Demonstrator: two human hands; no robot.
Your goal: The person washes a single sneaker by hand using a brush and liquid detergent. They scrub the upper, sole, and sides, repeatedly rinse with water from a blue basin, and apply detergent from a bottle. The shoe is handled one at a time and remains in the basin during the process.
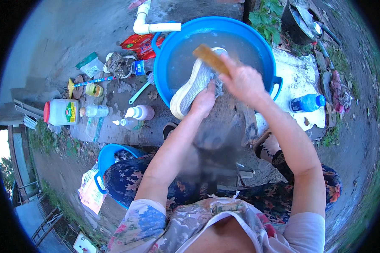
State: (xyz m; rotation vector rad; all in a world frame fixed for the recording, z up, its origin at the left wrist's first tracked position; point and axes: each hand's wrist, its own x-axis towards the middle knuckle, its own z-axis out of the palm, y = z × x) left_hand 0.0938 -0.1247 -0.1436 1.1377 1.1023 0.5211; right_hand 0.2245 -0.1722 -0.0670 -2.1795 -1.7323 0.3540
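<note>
My left hand (204,100) is closed on a grey mesh sneaker (193,89) with a pale sole, holding it tilted over the near rim of a large blue tub (161,80). Cloudy water (185,50) fills much of the tub. In my right hand (245,83), slightly smeared by motion, is a brush with a wooden back (211,60), held across the upper part of the shoe. The brush's bristles are hidden from this angle. Fingers of my left hand are partly covered by the shoe.
A white pipe (160,28) reaches the tub's left rim. Left of it are a green-handled brush (141,89), pump bottle (140,112) and red-lidded jar (62,112). A blue bottle (307,103) lies at right. A smaller blue bucket (107,158) stands by my left leg.
</note>
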